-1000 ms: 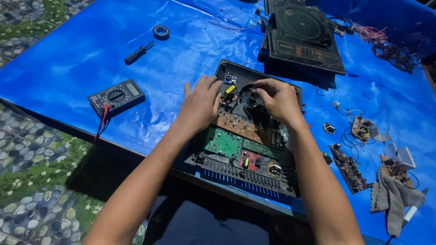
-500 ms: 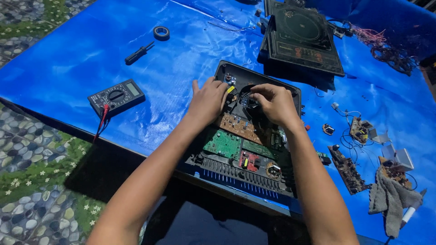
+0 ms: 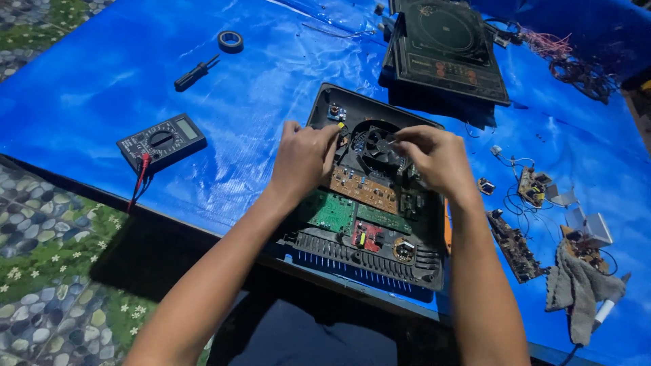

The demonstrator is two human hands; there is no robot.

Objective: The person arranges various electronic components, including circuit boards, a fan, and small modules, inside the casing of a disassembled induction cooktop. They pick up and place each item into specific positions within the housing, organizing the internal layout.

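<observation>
Opened black plastic appliance housing (image 3: 369, 203), with its circuit boards and round black cooling fan (image 3: 380, 150) exposed, is laid flat near the front edge of the tabletop, which is covered by a blue plastic sheet (image 3: 271, 81). The left hand (image 3: 303, 157) is rested on the housing's left side beside the fan, its fingers curled over the rim; whether anything is pinched under them cannot be told. The right hand (image 3: 434, 159) is set at the fan's right edge, with thumb and forefinger drawn together at the fan frame, seemingly closed on a small part that is too small to identify. The housing is judged stiff and moderately light, best held by its outer plastic walls or the ribbed front edge; the green and brown boards (image 3: 352, 203) inside are judged fragile and are better taken by their edges, never by the soldered components or thin wires. A black digital multimeter with red lead (image 3: 161, 141) is seen well to the left, a black-handled screwdriver (image 3: 195, 73) and a roll of black tape (image 3: 230, 41) farther back, and a second black cooktop unit (image 3: 447, 51) behind the housing. Loose boards and a grey cloth (image 3: 576, 288) are scattered to the right.
</observation>
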